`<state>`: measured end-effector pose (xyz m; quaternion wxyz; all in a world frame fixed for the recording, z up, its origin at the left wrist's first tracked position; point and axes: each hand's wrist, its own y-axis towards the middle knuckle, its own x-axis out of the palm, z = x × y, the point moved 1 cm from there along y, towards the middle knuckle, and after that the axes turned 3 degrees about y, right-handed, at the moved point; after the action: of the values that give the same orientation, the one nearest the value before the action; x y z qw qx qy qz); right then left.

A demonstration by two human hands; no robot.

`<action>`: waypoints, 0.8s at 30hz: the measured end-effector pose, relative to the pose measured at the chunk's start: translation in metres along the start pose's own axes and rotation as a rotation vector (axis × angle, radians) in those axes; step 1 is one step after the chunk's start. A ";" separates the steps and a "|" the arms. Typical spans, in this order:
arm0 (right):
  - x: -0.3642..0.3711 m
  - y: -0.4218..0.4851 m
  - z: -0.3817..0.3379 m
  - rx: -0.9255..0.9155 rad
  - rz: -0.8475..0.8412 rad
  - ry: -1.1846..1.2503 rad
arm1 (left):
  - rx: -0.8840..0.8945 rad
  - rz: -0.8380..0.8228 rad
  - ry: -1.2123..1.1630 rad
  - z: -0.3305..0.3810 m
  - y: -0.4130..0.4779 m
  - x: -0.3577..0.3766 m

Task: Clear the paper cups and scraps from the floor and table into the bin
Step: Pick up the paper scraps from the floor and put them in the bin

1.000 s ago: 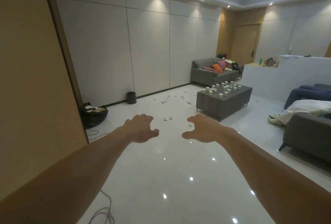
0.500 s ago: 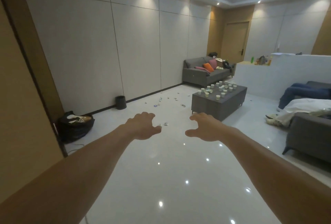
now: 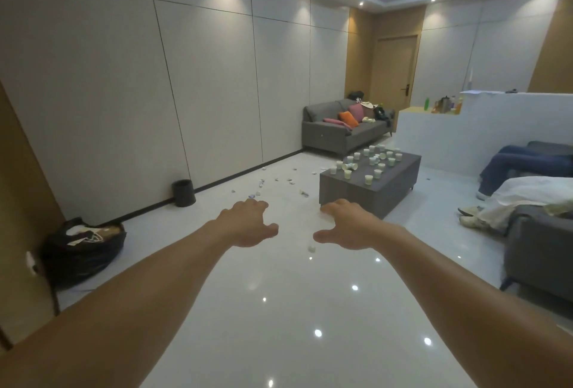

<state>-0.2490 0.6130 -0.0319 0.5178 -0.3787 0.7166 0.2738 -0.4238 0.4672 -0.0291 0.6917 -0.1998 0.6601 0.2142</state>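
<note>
Both arms stretch forward over the glossy white floor. My left hand and my right hand hang side by side with loosely curled fingers, holding nothing. Several white paper cups stand and lie on the grey coffee table ahead on the right. Paper scraps lie scattered on the floor between the table and the left wall, and one small scrap lies just below my hands. A small black bin stands against the left wall.
A full black rubbish bag sits by the left wall corner. A grey sofa with cushions stands at the back. A second grey sofa is at the right, with a person's legs and a white cloth beside it.
The view has moved forward and turned left; the table, cups and scraps appear closer. Both hands stay outstretched and empty, in the same pose.
</note>
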 end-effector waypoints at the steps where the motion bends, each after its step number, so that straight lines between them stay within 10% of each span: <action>1: -0.005 0.019 0.010 -0.004 0.006 -0.002 | -0.004 0.011 -0.004 0.004 0.021 0.000; 24: -0.024 0.504 0.110 0.041 0.033 0.055 | 0.072 -0.012 -0.010 -0.082 0.533 0.018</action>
<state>-0.6024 0.9889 -0.0432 0.5010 -0.3635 0.7421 0.2573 -0.7893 0.8634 -0.0477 0.7031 -0.1779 0.6626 0.1871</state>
